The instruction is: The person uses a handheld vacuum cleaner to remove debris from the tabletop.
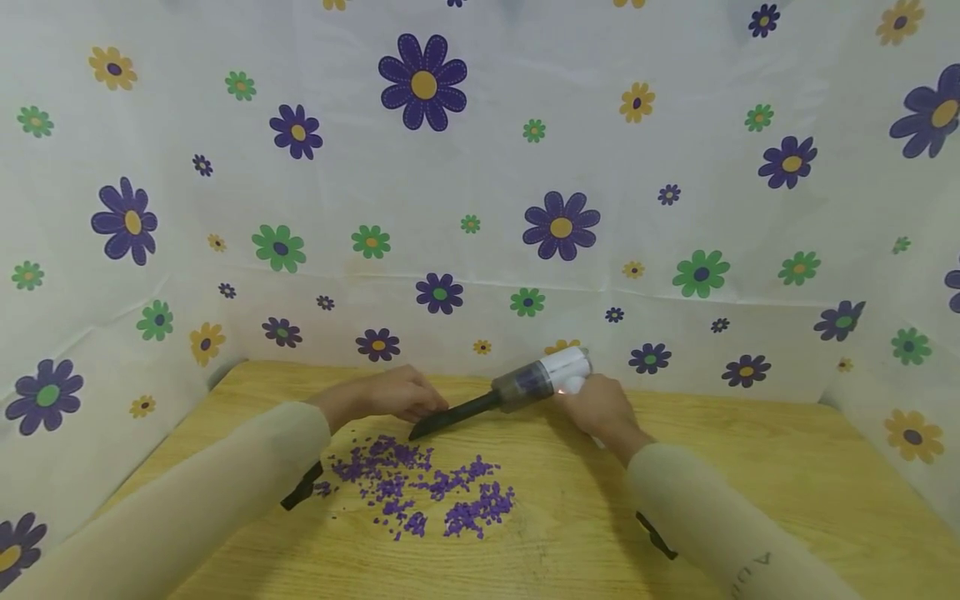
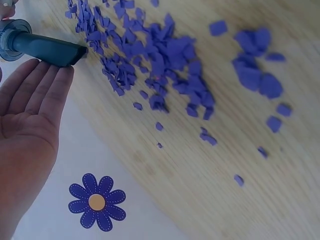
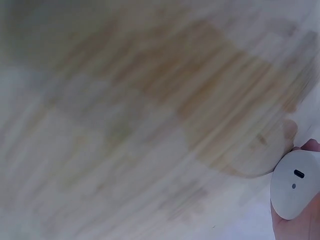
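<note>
A handheld vacuum with a white and grey body (image 1: 566, 367) and a dark narrow nozzle (image 1: 461, 414) (image 2: 50, 49) slants down to the left over the table. My right hand (image 1: 600, 408) (image 3: 297, 227) grips its white handle (image 3: 292, 187), whose rounded end shows in the right wrist view. Straight fingers of my left hand (image 1: 401, 393) (image 2: 35, 115) touch the nozzle near its tip, palm in view of the left wrist camera. Small purple pieces (image 1: 480, 508) (image 2: 170, 50) lie scattered in front of the nozzle tip, some in dense clusters.
The yellowish wooden tabletop (image 1: 750, 483) stretches to both sides. A white cloth (image 1: 480, 175) printed with purple, green and yellow flowers hangs behind the table and along its sides.
</note>
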Motion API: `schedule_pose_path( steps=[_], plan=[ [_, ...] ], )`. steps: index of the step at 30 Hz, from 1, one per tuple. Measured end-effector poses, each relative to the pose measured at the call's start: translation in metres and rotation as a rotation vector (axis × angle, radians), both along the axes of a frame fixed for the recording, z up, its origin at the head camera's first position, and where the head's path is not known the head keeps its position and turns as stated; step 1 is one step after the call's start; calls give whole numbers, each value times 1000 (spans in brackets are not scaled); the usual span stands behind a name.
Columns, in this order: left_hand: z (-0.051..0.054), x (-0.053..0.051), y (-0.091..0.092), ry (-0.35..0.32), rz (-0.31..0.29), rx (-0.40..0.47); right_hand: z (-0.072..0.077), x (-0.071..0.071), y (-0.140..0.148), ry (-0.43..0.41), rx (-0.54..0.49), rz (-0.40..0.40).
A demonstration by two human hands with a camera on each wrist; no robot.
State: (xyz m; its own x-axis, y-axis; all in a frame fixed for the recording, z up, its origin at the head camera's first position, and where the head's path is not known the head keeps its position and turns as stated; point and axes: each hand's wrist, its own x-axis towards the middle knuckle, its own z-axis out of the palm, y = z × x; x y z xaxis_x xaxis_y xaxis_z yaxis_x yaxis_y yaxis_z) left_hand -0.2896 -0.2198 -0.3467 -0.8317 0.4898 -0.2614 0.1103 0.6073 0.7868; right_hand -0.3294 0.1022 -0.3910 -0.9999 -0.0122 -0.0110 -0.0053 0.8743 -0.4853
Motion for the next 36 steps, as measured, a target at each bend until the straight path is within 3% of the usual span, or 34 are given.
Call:
schedule_pose_path(
  steps=[10, 20, 36],
  plan=[
    [5, 8, -8, -1, 10, -7, 4, 5, -11, -1, -32, 20],
    [2, 8, -18, -28, 44, 18, 3, 4, -23, -23, -40, 20],
    [6, 13, -38, -20, 64, -16, 3, 7, -45, -41, -70, 8]
  ],
)
